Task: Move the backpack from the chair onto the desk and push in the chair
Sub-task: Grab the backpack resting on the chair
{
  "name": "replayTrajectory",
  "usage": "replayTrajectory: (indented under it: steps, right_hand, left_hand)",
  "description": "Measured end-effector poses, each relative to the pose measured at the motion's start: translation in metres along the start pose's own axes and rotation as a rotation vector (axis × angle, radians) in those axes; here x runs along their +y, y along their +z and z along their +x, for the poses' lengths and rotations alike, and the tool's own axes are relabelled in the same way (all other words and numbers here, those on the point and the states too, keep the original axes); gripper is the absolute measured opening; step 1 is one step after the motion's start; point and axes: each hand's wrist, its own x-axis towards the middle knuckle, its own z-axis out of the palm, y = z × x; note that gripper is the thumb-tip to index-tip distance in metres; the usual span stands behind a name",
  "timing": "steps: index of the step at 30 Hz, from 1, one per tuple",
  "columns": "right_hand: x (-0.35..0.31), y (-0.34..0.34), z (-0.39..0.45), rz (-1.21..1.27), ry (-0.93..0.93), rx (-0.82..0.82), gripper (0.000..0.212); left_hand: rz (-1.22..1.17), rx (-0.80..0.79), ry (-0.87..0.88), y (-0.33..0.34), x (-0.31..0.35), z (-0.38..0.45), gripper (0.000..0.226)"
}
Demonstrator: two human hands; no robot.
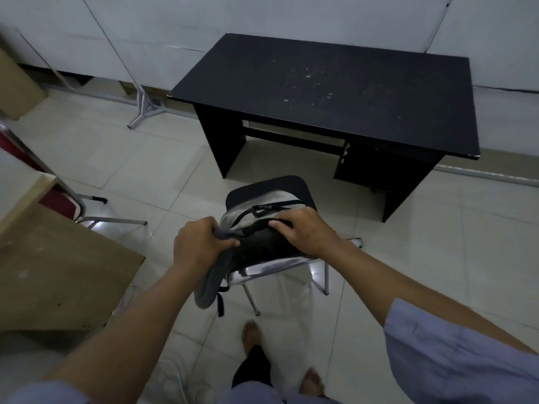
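Observation:
A grey and black backpack (256,211) lies on the black seat of a chrome-framed chair (280,265) in the middle of the view. My left hand (198,243) is closed around the backpack's grey shoulder strap at its near left corner; the strap hangs down past the chair frame. My right hand (303,231) rests on the backpack's top edge with fingers curled over it. The black desk (326,91) stands beyond the chair, its top bare and scuffed. The chair stands apart from the desk, in front of its knee opening.
A brown wooden table (58,263) is close on the left, with a red chair (35,167) behind it. A metal stand (145,109) is by the far white wall. My bare feet (253,336) stand on the pale tiled floor just behind the chair.

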Motion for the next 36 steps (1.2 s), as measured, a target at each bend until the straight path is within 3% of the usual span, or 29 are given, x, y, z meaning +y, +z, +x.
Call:
replayTrajectory:
  steps: [3, 6, 11, 13, 16, 19, 22, 25, 30, 36]
  right_hand:
    - [0.008, -0.001, 0.016, 0.052, 0.076, 0.095, 0.025]
    - [0.015, -0.001, 0.026, 0.044, 0.189, 0.195, 0.029]
    - [0.024, 0.001, 0.030, 0.016, 0.391, 0.249, 0.028]
    - [0.025, 0.005, 0.027, 0.034, 0.439, 0.232, 0.023]
    - [0.022, 0.006, 0.027, 0.023, 0.468, 0.225, 0.022]
    - [0.023, 0.004, 0.034, 0.033, 0.503, 0.273, 0.040]
    - [0.031, -0.001, 0.044, 0.093, 0.628, 0.397, 0.053]
    - [0.047, -0.009, 0.063, 0.115, 0.818, 0.419, 0.051]
    - [0.097, -0.005, 0.106, 0.174, 1.068, 0.138, 0.050]
    - [0.161, 0.034, 0.128, 0.449, 1.313, -0.206, 0.076]
  left_hand:
    - [0.141, 0.099, 0.133, 0.008, 0.001, 0.030, 0.055]
    - [0.129, 0.130, 0.237, 0.020, 0.008, 0.061, 0.055]
    - [-0.082, -0.023, 0.565, 0.051, 0.010, 0.090, 0.051]
    - [-0.205, -0.121, 0.618, 0.057, 0.009, 0.096, 0.055]
    - [-0.480, -0.154, 0.462, 0.056, 0.014, 0.106, 0.052]
    - [-0.704, -0.356, 0.166, 0.054, 0.022, 0.122, 0.052]
    - [-0.721, -0.415, -0.066, 0.059, 0.021, 0.134, 0.061]
    - [-0.585, -0.407, -0.203, 0.071, 0.010, 0.144, 0.067]
    - [-0.276, -0.541, -0.317, 0.114, -0.026, 0.165, 0.060]
    - [-0.216, -0.868, -0.594, 0.180, -0.053, 0.170, 0.101]
